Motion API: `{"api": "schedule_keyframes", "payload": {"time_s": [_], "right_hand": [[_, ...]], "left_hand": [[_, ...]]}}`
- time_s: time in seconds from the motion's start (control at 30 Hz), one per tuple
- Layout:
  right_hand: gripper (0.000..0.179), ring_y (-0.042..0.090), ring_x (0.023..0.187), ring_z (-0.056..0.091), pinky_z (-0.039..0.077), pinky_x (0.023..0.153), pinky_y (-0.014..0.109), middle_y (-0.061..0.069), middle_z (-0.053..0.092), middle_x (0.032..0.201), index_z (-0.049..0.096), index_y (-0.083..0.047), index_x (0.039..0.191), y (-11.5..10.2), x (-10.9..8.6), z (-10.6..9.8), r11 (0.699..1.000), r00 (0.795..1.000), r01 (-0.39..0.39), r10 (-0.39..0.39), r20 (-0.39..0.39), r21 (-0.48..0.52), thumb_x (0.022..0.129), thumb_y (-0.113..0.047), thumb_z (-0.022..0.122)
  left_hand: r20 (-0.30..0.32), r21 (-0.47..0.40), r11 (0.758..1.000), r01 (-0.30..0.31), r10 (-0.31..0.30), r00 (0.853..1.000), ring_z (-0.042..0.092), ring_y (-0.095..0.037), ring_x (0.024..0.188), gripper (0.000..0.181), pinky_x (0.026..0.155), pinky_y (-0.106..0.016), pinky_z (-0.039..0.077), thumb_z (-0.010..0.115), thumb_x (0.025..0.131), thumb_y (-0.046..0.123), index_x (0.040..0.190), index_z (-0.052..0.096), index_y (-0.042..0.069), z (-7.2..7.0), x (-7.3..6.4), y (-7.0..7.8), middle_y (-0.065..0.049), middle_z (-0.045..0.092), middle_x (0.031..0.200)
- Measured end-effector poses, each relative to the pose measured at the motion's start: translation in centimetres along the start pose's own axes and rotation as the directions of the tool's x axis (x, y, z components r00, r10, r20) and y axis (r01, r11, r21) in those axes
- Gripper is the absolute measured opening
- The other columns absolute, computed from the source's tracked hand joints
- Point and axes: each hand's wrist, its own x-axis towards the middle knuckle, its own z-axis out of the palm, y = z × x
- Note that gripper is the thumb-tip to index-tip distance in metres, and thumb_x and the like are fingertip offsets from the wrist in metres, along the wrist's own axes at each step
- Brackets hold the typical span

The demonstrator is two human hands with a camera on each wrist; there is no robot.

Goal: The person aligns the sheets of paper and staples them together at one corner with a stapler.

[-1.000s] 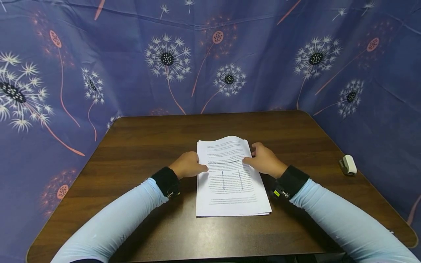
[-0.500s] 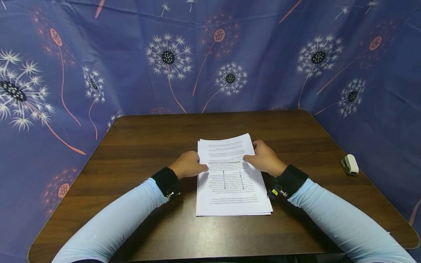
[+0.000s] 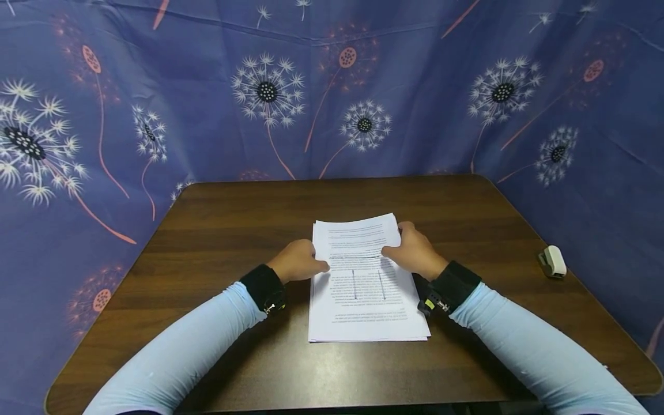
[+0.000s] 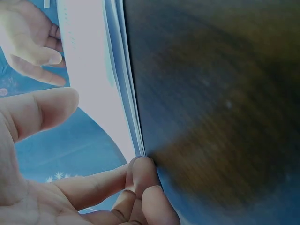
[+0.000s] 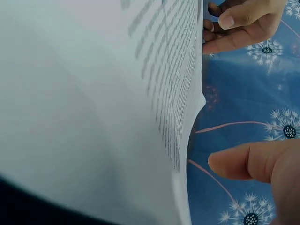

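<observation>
A stack of printed paper sheets (image 3: 358, 311) lies on the brown table, its upper part bowed and the far right corner lifted. My left hand (image 3: 298, 260) is at the stack's left side, thumb over the page. In the left wrist view, its bent fingertips (image 4: 143, 171) touch the layered edge while the thumb stands apart from the paper. At the right side is my right hand (image 3: 415, 252), its thumb overlapping the page. The right wrist view shows that thumb (image 5: 234, 161) raised off the sheet; the other fingers are hidden behind the paper.
The wooden table (image 3: 233, 369) extends around the paper on every side. A small white device (image 3: 553, 261) stands at the table's right edge. Behind hangs a blue dandelion-patterned cloth (image 3: 415, 69). Black bands with small devices are strapped on both wrists.
The wavy far end of the top sheets has straightened, and its right corner rose, then dipped slightly. My right hand has shifted a little left; my left hand stays nearly in place.
</observation>
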Motion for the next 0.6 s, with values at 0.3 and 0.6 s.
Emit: {"api": "schedule_keyframes", "payload": {"time_s": [0.3,0.6], "right_hand": [[0.08,0.037,0.113,0.062,0.053,0.097,0.049,0.027,0.052,0.142,0.016,0.005,0.16,0.0,0.4,0.0,0.965,1.0,-0.002,0.004,-0.004,0.263,0.098,-0.017,0.062],[0.051,0.037,0.111,0.062,0.054,0.093,0.041,0.023,0.057,0.138,0.044,0.006,0.15,-0.8,0.3,-0.9,0.863,0.999,0.031,-0.035,-0.002,0.504,0.101,-0.006,0.055]], "left_hand": [[0.006,-0.022,1.0,0.007,-0.007,1.0,0.059,-0.024,0.072,0.037,0.057,-0.03,0.04,0.077,0.088,0.031,0.105,0.07,-0.001,-0.3,-0.1,0.2,-0.007,0.061,0.082],[-0.007,-0.108,0.994,-0.006,0.005,1.0,0.045,-0.018,0.057,0.033,0.049,-0.029,0.031,0.076,0.09,0.033,0.097,0.069,0.001,-0.7,0.5,-0.7,-0.002,0.048,0.069]]}}
